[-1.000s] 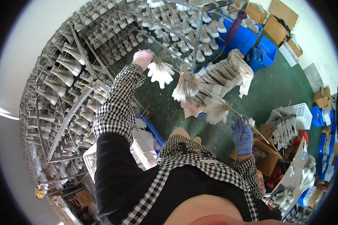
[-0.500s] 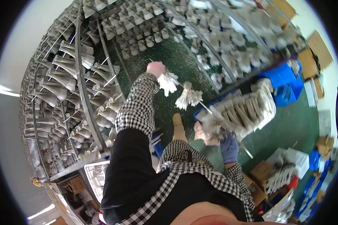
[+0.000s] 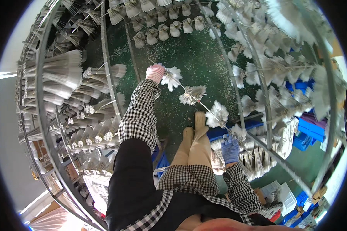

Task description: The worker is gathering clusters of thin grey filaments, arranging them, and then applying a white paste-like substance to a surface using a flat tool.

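My left hand (image 3: 155, 72), in a pink-and-white glove, is closed around the far left end of a thin rod (image 3: 204, 106). Several fan-shaped bundles of thin white and grey strands hang along this rod, among them a grey-topped bundle (image 3: 192, 95) near the middle and a white bundle (image 3: 217, 115) nearer my right side. The blue-gloved right hand (image 3: 230, 149) is closed at the rod's near right end, its fingertips partly hidden beside another bundle (image 3: 239, 133). The rod slants down to the right between both hands, above the green floor.
A metal rack (image 3: 108, 73) loaded with similar bundles rises on my left. Another rack (image 3: 261, 77) stands on the right, its bars near my right hand. Grey bundles (image 3: 258, 159) lie beneath that hand. Blue bins (image 3: 310, 130) and white boxes (image 3: 285, 198) are farther right.
My view has turned and come nearer the racks. The right hand has lifted the rod's near end away from the pile of bundles, while the left hand keeps its hold.
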Tool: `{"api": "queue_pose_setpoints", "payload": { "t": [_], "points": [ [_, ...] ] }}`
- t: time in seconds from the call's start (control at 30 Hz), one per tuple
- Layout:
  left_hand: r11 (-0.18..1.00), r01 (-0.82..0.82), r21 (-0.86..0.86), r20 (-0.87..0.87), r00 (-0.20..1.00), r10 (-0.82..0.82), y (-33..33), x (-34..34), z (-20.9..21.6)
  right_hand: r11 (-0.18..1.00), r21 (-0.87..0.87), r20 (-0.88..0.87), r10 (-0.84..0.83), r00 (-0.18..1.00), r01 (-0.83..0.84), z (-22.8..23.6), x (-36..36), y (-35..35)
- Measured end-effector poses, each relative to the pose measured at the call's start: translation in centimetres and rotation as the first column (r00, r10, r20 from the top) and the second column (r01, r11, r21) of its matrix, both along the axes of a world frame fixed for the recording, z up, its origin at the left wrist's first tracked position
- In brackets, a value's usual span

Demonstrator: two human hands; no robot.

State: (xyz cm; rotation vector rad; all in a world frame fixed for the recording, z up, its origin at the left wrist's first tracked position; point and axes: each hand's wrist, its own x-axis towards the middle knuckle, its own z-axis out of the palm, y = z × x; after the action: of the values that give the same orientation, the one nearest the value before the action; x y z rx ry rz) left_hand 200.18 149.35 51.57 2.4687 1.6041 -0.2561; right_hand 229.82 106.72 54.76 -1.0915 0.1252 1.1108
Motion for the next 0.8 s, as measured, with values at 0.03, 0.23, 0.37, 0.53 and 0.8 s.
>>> {"api": "queue_pose_setpoints", "payload": {
  "t": [0.03,0.23,0.37,0.53,0.8],
  "points": [
    [1.0,-0.011,0.0,-0.013,1.0,0.011,0.7,-0.4,-1.4,0.999,0.034,-0.035,0.018,0.999,-0.016,-0.9,0.4,0.8],
    [0.99,-0.135,-0.033,-0.023,0.991,0.134,7.8,-2.7,-7.7,0.998,0.031,-0.142,0.064,0.988,-0.061,-5.3,2.2,10.3],
    [0.925,-0.325,-0.197,-0.035,0.945,0.325,10.4,-4.4,-12.4,0.993,-0.025,-0.13,0.114,0.985,-0.119,-7.6,2.4,14.8],
    [0.944,-0.278,-0.177,-0.094,0.96,0.265,13.6,-6.1,-16.2,0.977,0.02,-0.103,0.211,0.972,-0.21,-9.3,3.3,20.7],
    [0.956,-0.275,-0.099,-0.06,0.961,0.27,17.7,-9.4,-20.2,0.949,-0.137,0.052,0.294,0.954,-0.285,-13.2,4.2,30.5]
  ]
}}
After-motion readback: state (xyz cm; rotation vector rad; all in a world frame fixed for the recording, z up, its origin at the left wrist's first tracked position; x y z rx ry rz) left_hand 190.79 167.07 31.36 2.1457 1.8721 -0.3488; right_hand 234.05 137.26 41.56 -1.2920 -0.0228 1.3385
